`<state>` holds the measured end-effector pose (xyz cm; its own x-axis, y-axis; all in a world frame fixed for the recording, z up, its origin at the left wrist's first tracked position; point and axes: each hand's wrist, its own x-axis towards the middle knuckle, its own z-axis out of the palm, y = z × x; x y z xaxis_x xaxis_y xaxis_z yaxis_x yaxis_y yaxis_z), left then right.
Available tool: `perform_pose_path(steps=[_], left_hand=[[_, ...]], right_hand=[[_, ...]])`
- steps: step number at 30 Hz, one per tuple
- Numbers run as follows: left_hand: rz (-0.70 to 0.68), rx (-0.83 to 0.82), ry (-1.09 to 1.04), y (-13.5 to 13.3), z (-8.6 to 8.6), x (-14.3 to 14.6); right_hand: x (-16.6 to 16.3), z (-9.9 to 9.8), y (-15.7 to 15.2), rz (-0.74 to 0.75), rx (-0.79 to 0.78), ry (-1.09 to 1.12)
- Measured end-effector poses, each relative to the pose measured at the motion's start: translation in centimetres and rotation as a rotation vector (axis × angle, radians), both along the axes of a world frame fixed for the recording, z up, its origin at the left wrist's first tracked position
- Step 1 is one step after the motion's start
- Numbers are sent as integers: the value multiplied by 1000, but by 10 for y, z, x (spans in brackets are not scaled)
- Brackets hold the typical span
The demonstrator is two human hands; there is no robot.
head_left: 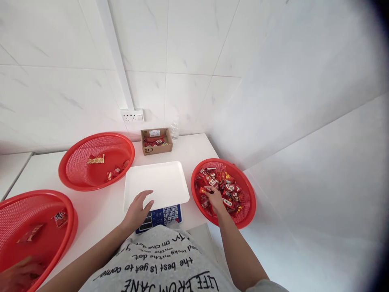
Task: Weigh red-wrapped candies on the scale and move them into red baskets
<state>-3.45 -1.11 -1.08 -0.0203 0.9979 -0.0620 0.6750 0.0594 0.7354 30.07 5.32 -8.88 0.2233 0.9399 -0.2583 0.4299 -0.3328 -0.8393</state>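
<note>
1. Head view: right hand (214, 198) is sitting inside the right red basket (251, 194), among red packets (231, 187). Fingers are curling; can't tell if they're gripping one.
2. Left hand (139, 209) is hanging wide over the white tray (164, 182)'s near-left corner; contact unclear.
3. Tray and shirt (158, 259) are partly hiding the scale (170, 215).
4. Co-worker's hand (21, 271) is showing blurred, cut off, in the near-left basket (71, 215).

You seem to be in a packing room. From your white tray (167, 178), a scale keypad (158, 217) lies at six o'clock, a basket (249, 198) of wrapped packets (228, 187) at three.
</note>
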Motion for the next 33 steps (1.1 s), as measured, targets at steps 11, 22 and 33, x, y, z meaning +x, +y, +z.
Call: perform_pose_path(steps=[11, 22, 33], left_hand=[[-48, -675, -1005, 7, 32, 48], [449, -619, -1351, 26, 14, 21], [388, -418, -933, 14, 2, 5]], right_hand=[[-108, 98, -36, 72, -168, 883], [-157, 88, -33, -31, -343, 1127], [-177, 62, -16, -230, -349, 1261]])
